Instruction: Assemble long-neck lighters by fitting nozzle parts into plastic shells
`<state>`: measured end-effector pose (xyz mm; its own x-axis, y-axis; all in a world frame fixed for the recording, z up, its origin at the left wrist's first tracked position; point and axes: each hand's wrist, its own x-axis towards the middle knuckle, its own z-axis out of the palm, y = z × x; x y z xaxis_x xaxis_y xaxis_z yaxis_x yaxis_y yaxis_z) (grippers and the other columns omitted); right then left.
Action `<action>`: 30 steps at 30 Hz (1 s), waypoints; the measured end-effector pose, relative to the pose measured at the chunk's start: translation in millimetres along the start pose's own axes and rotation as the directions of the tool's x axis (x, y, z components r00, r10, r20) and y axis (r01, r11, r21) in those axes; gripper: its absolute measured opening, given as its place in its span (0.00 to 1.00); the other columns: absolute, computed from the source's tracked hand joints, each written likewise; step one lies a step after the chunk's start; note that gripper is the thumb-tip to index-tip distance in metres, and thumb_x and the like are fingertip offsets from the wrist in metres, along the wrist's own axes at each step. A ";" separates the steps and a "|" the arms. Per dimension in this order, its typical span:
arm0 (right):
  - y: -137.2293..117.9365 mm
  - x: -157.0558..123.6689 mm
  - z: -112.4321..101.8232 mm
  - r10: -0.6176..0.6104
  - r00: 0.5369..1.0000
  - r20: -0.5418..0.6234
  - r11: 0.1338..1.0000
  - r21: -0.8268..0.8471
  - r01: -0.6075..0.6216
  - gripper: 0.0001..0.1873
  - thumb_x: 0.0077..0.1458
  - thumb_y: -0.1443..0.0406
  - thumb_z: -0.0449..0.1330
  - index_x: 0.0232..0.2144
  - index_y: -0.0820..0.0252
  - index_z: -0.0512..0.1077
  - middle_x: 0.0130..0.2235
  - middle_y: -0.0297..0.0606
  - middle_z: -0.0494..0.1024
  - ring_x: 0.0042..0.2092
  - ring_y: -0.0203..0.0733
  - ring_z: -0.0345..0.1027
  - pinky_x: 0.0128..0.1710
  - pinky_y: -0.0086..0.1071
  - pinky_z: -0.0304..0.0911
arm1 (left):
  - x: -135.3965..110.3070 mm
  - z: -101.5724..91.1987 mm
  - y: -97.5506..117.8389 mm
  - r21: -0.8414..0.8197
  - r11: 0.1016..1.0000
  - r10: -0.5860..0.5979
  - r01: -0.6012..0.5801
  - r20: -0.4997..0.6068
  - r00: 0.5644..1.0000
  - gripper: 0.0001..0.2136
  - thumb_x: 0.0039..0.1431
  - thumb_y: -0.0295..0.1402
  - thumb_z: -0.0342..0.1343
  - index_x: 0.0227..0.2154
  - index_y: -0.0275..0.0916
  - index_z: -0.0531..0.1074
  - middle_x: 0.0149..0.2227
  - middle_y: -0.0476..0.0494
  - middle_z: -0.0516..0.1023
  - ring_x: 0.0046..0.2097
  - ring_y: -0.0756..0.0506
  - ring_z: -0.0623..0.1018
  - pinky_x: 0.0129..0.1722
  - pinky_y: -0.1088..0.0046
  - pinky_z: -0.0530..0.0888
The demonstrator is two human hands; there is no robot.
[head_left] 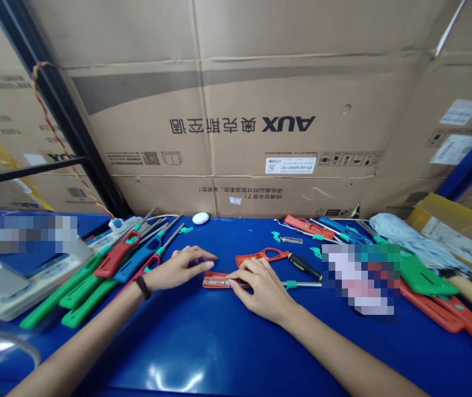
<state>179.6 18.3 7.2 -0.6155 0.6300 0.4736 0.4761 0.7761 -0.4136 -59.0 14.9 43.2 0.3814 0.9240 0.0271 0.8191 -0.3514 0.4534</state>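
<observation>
On the blue table lies an opened orange gas lighter (215,280), its half shell holding parts inside and its long metal tube (308,284) pointing right. My right hand (263,289) is over it, thumb and fingers pressed together at the shell and covering its middle. My left hand (184,268) hovers just left of the shell, fingers stretched out and apart, holding nothing. Behind my right hand rests the other orange shell half (275,255). A black and yellow screwdriver (303,266) lies beside that half, to its right.
Several assembled lighters (112,259) lie at left by a white power strip (8,303). More lighters (430,275) are heaped at right, near a blurred patch. A clear fuel tank (291,240), green triggers (276,236) and a white oval object (200,218) lie behind. Cardboard (236,82) walls the back.
</observation>
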 end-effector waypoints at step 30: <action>-7.0 12.0 12.9 0.014 0.997 0.075 0.999 0.046 -0.018 0.05 0.56 0.62 0.59 0.32 0.59 0.71 0.37 0.37 0.72 0.42 0.42 0.64 0.45 0.37 0.59 | -18.3 28.6 9.4 -0.012 0.981 0.191 -0.192 -0.063 0.979 0.13 0.58 0.38 0.55 0.45 0.46 0.71 0.43 0.45 0.71 0.46 0.44 0.69 0.48 0.65 0.63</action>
<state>160.8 20.1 5.7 -0.6539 0.6370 0.4082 0.4574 0.7626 -0.4574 -46.1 -9.7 21.4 0.5032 0.8473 0.1697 0.7254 -0.5209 0.4500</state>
